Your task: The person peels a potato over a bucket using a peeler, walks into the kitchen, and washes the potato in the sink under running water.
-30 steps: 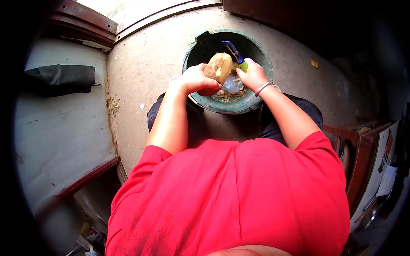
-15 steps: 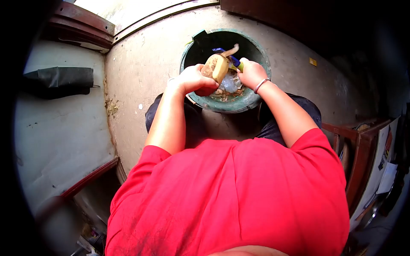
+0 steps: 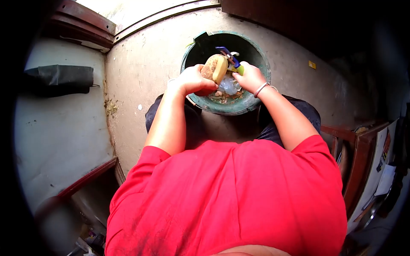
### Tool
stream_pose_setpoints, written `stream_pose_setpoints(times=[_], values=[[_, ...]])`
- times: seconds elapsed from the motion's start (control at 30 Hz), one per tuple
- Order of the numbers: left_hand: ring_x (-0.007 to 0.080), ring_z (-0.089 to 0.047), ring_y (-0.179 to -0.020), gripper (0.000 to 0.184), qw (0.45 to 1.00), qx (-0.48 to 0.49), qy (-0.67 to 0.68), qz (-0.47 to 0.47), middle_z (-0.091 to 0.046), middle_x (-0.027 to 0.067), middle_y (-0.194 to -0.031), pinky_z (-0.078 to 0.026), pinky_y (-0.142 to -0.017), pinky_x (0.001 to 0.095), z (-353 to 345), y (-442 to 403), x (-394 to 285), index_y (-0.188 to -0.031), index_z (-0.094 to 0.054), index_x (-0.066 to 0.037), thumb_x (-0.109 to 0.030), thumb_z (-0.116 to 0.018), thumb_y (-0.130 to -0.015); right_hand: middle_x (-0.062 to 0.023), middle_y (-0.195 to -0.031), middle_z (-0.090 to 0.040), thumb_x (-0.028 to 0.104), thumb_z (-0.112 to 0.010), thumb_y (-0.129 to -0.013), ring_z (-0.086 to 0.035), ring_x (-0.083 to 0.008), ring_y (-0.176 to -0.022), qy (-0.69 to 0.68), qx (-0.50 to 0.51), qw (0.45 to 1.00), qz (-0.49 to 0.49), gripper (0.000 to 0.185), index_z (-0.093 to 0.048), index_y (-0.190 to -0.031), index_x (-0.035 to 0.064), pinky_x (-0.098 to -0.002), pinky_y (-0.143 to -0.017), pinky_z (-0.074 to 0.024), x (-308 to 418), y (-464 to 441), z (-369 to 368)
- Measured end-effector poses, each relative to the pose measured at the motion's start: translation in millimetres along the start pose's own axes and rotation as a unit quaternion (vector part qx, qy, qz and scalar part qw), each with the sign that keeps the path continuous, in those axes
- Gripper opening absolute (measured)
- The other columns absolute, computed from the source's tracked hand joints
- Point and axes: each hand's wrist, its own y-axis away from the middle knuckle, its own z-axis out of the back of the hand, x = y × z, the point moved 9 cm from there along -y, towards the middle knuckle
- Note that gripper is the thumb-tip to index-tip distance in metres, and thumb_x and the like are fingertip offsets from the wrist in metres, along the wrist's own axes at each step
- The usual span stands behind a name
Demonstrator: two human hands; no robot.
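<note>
My left hand [image 3: 197,81] is closed around a large potato [image 3: 214,68], brown skin on one side and a pale yellow peeled strip facing right. In my right hand [image 3: 250,77] is a peeler [image 3: 230,58] with a blue head and a green handle, its head just right of the potato. Both hands are over a round green bucket [image 3: 228,108]. Inside the bucket lie a crumpled clear plastic bag [image 3: 229,85] and brownish peelings [image 3: 222,98]. Part of the peeler's handle is hidden by my fingers.
The bucket stands on a concrete floor [image 3: 145,64] between my knees. A dark folded sheet [image 3: 64,79] hangs over the pale panel [image 3: 60,123] at left. A small yellow piece [image 3: 312,65] lies on the floor at right, and wooden furniture [image 3: 358,158] stands at lower right.
A long strip of peel that stuck up by the peeler has dropped away from it, into or toward the bucket. The peeler has shifted slightly right; the left hand still holds the potato.
</note>
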Motion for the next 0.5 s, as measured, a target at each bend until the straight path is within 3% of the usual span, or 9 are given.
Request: stream_pose_setpoints(times=[0.07, 0.13, 0.2, 0.5], values=[[0.0213, -0.068, -0.085, 0.067, 1.0, -0.006, -0.002, 0.008, -0.07, 0.0129, -0.096, -0.055, -0.079, 0.0329, 1.2, 0.7, 1.4, -0.113, -0.062, -0.001, -0.029, -0.086, -0.057, -0.021, -0.088, -0.066, 0.028, -0.067, -0.083, -0.065, -0.038, -0.085, -0.016, 0.011, 0.996, 0.086, 0.026, -0.059, -0.095, 0.0064, -0.0459, -0.075, -0.0522, 32.8, 11.4, 2.6], [0.0192, -0.068, -0.081, 0.064, 0.999, -0.04, -0.018, 0.002, -0.07, 0.0118, -0.093, -0.055, -0.075, 0.0319, 7.2, 3.8, -7.5, -0.112, -0.062, -0.003, -0.026, -0.085, -0.058, -0.0202, -0.085, -0.066, 0.025, -0.065, -0.083, -0.065, -0.0384, -0.082, 0.009, 0.046, 0.993, 0.105, 0.023, -0.057, -0.096, 0.0084, -0.0469, -0.073, -0.0516, 47.5, 19.5, -7.5], [0.0165, -0.067, -0.076, 0.06, 0.999, -0.004, 0.024, 0.037, -0.07, 0.0099, -0.089, -0.056, -0.07, 0.0303, 2.7, 4.9, -3.0, -0.11, -0.062, -0.004, -0.022, -0.085, -0.058, -0.0203, -0.085, -0.066, 0.025, -0.064, -0.083, -0.065, -0.0388, -0.082, 0.013, 0.068, 0.988, 0.137, 0.024, -0.056, -0.099, 0.008, -0.0474, -0.073, -0.0512, 57.3, 27.6, -19.7], [0.0163, -0.066, -0.075, 0.062, 0.996, -0.079, 0.05, 0.009, -0.069, 0.0087, -0.088, -0.055, -0.069, 0.029, 4.8, 0.5, -1.7, -0.111, -0.062, -0.004, -0.02, -0.085, -0.056, -0.0212, -0.085, -0.067, 0.018, -0.061, -0.082, -0.065, -0.039, -0.082, 0.027, 0.063, 0.989, 0.134, 0.022, -0.054, -0.099, 0.0052, -0.0481, -0.072, -0.0512, 58.2, 31.2, -20.8]])
